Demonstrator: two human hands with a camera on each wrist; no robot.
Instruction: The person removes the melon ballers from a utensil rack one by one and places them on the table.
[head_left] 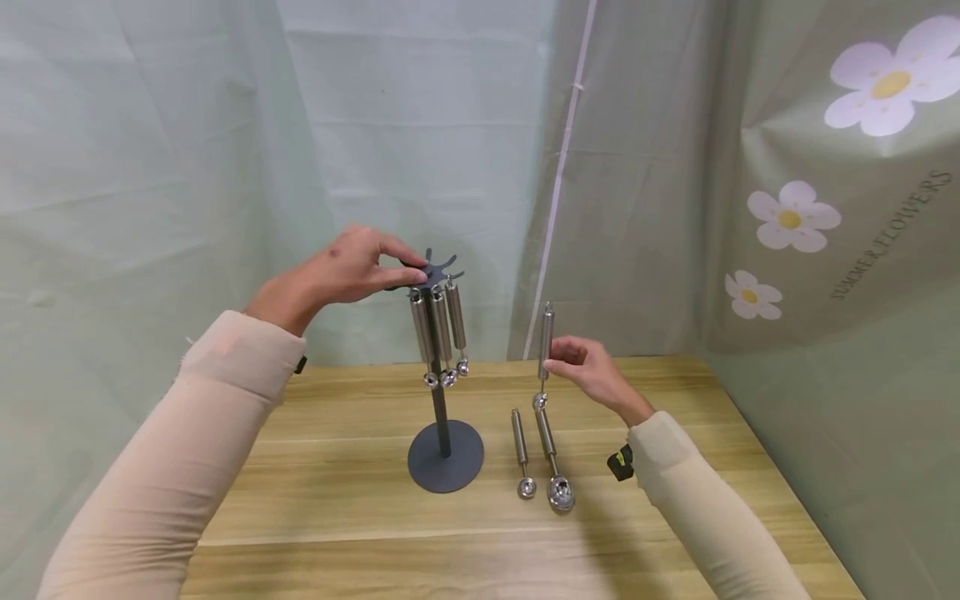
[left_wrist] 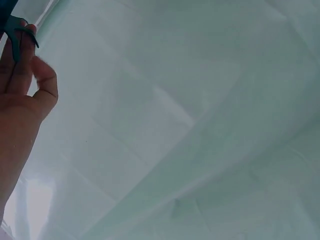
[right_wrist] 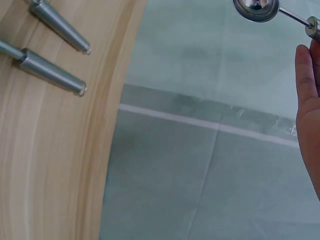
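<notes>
A dark grey stand (head_left: 444, 454) with a round base and a hooked top (head_left: 431, 273) rises from the wooden table (head_left: 337, 500). Three steel scoops (head_left: 438, 333) hang from its hooks. My left hand (head_left: 352, 268) pinches the hooked top (left_wrist: 17, 30) between thumb and fingers. My right hand (head_left: 588, 371) holds a fourth steel scoop (head_left: 545, 354) upright by its handle, bowl end (right_wrist: 256, 9) down, to the right of the stand. Two more scoops, a small one (head_left: 522, 454) and a larger one (head_left: 553, 462), lie flat on the table below that hand.
Pale green cloth (head_left: 187, 167) hangs close behind the table; a flowered curtain (head_left: 825, 208) is at the right. The table's far edge (right_wrist: 120, 100) runs just past the lying handles (right_wrist: 50, 75). A black device (head_left: 620, 462) sits at my right wrist.
</notes>
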